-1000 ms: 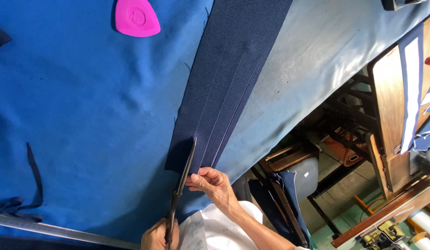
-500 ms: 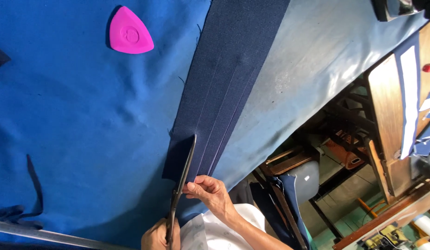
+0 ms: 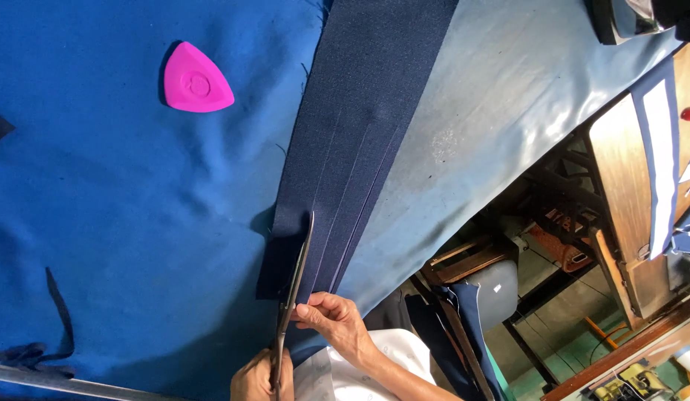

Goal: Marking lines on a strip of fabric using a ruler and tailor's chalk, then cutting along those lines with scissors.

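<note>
Head cam looks down at a table draped in blue cloth [image 3: 122, 223]. A dark navy fabric strip [image 3: 360, 126] runs from top centre of the frame down to bottom centre, lying on the blue cloth along its right edge. The strip's lower part is slit lengthwise into several narrow bands; the cut lines show as thin pale lines.

Scissors [image 3: 294, 289] at bottom centre: long dark blades, nearly closed, tips pointing up into the navy strip, on its left part. One hand [image 3: 262, 377] at the bottom edge is wrapped around the scissor handles, fingers closed on them; only part of it is in frame. The other hand [image 3: 334, 321] sits just right of the blades, fingertips pinched on the near edge of the navy strip, touching it beside the cut. Can't confirm from this angle which hand is left and which is right; by position I take the scissor hand as right and the pinching hand as left.

Pink triangular tailor's chalk [image 3: 196, 87] lies upper left on the blue cloth, well apart from the hands. A thin dark fabric scrap [image 3: 59, 312] lies at lower left. A metal bar [image 3: 63, 382] crosses the bottom-left corner.

Right of the strip: pale blue glossy sheet [image 3: 508, 96] covering the table edge. Beyond it, lower right: wooden furniture [image 3: 619, 163], floor.
</note>
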